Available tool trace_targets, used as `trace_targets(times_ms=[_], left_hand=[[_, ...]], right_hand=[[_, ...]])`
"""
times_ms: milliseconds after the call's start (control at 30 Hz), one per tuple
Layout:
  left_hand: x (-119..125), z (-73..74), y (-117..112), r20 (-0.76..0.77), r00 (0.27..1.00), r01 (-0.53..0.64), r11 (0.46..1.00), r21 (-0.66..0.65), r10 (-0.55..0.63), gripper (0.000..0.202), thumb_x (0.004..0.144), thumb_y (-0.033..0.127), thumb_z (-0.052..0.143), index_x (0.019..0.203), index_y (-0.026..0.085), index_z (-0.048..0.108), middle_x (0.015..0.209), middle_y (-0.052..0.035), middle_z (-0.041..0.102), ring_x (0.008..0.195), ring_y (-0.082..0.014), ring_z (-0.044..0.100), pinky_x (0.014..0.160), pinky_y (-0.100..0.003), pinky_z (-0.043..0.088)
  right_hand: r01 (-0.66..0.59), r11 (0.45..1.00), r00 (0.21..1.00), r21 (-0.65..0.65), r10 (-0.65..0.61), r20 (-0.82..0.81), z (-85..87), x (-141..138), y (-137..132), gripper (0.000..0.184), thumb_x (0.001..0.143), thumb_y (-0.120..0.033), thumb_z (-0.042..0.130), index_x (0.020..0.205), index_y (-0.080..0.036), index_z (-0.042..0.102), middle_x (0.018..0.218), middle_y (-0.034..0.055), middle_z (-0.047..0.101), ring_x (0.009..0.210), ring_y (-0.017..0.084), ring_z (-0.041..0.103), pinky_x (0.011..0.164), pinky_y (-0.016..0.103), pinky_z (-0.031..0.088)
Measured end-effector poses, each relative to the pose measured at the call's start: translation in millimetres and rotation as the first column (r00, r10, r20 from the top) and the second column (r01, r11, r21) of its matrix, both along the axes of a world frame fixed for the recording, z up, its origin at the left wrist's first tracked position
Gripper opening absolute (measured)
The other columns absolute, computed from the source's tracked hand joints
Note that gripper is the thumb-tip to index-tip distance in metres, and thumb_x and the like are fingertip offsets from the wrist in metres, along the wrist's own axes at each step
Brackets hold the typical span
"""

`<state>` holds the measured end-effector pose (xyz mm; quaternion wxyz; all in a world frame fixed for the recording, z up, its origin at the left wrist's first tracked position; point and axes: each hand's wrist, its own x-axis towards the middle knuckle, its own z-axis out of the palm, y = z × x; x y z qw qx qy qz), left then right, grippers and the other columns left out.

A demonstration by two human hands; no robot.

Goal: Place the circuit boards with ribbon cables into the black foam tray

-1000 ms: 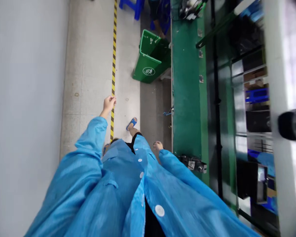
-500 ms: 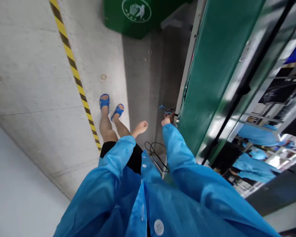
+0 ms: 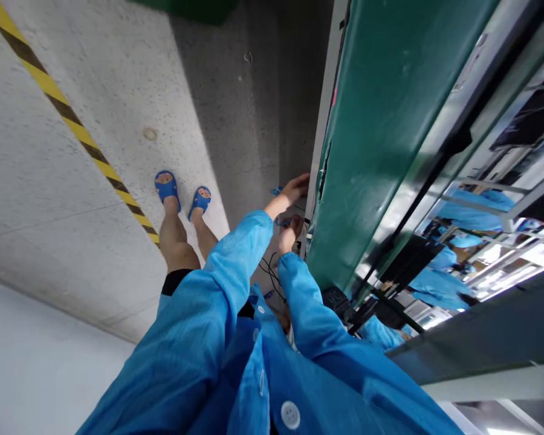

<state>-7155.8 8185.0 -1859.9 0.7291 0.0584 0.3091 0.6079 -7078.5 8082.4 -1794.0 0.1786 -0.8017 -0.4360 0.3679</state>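
Note:
I look down along my blue smock at my legs and blue sandals (image 3: 165, 184). My left hand (image 3: 294, 186) reaches to the white edge of the green-topped bench (image 3: 367, 151), fingers curled at small blue pieces (image 3: 276, 191) hanging there. My right hand (image 3: 291, 232) is just below it, also at the bench edge, fingers bent near another blue piece; what it grips is hidden. Thin black wires (image 3: 272, 272) hang under the bench edge beside my right sleeve.
A yellow-and-black floor stripe (image 3: 72, 124) runs diagonally across the concrete floor on the left. A pale wall (image 3: 36, 362) lies at the lower left. Racks and people in blue smocks (image 3: 462, 211) show beyond the bench on the right. A green bin's base (image 3: 194, 7) is at the top.
The view has tilted and moved closer to the bench. My left hand has swung from beside my legs over to the bench edge, above my right hand. The bin has slid almost out of view.

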Motion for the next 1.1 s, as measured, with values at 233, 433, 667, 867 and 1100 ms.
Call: trace_targets(times_ms=[233, 433, 667, 867, 1100], left_hand=[[-42.7, 6.1, -2.9, -0.029, 1.000, -0.002, 1.000, -0.004, 0.002, 0.024, 0.101, 0.036, 0.069, 0.116, 0.018, 0.072, 0.106, -0.0063, 0.075, 0.095, -0.0186, 0.071, 0.084, -0.031, 0.058], [-50.5, 7.4, -0.9, -0.089, 0.996, -0.003, 1.000, -0.002, 0.003, 0.023, 0.101, 0.031, 0.072, 0.116, 0.014, 0.072, 0.105, -0.0084, 0.075, 0.103, -0.0208, 0.071, 0.091, -0.035, 0.062], [-60.8, 6.4, -9.9, -0.206, 0.973, 0.113, 0.994, 0.010, -0.109, 0.012, 0.100, 0.022, 0.069, 0.103, 0.014, 0.077, 0.079, -0.0050, 0.067, 0.081, -0.0205, 0.066, 0.094, -0.045, 0.057], [-65.7, 20.8, 4.5, -0.478, 0.866, 0.157, 0.987, -0.012, -0.144, 0.018, 0.103, 0.024, 0.065, 0.103, 0.011, 0.078, 0.085, -0.0060, 0.068, 0.093, -0.0252, 0.070, 0.097, -0.043, 0.054], [-83.5, 30.7, 13.8, -0.605, 0.744, 0.314, 0.948, -0.059, -0.284, 0.033, 0.108, 0.018, 0.052, 0.121, 0.004, 0.080, 0.118, -0.0179, 0.080, 0.116, -0.0250, 0.073, 0.103, -0.036, 0.052]], right_hand=[[0.114, 0.993, 0.993, 0.035, -0.112, -0.034, 5.1, -9.1, -14.6, 0.031, 0.111, -0.043, 0.050, 0.087, -0.024, 0.046, 0.070, -0.0059, 0.051, 0.067, 0.013, 0.054, 0.075, 0.029, 0.051], [0.084, 0.996, 0.991, -0.012, -0.085, -0.100, 11.3, -17.1, -25.2, 0.014, 0.102, -0.036, 0.043, 0.092, -0.026, 0.044, 0.063, -0.0073, 0.047, 0.064, 0.015, 0.055, 0.074, 0.029, 0.052], [0.101, 0.993, 0.987, -0.053, -0.107, -0.119, 12.2, -38.1, -42.9, 0.013, 0.099, -0.040, 0.045, 0.098, -0.026, 0.043, 0.063, -0.0100, 0.040, 0.057, 0.013, 0.048, 0.064, 0.025, 0.047], [0.063, 0.983, 0.989, -0.173, -0.085, -0.124, 22.4, -48.9, -71.0, 0.014, 0.089, -0.036, 0.055, 0.089, -0.024, 0.047, 0.070, -0.0052, 0.051, 0.066, 0.012, 0.050, 0.067, 0.024, 0.048], [-0.053, 0.963, 0.989, -0.265, 0.013, -0.148, 37.8, -52.7, -109.6, 0.031, 0.084, -0.045, 0.068, 0.102, -0.020, 0.061, 0.102, 0.0065, 0.073, 0.099, 0.019, 0.066, 0.094, 0.033, 0.058]])
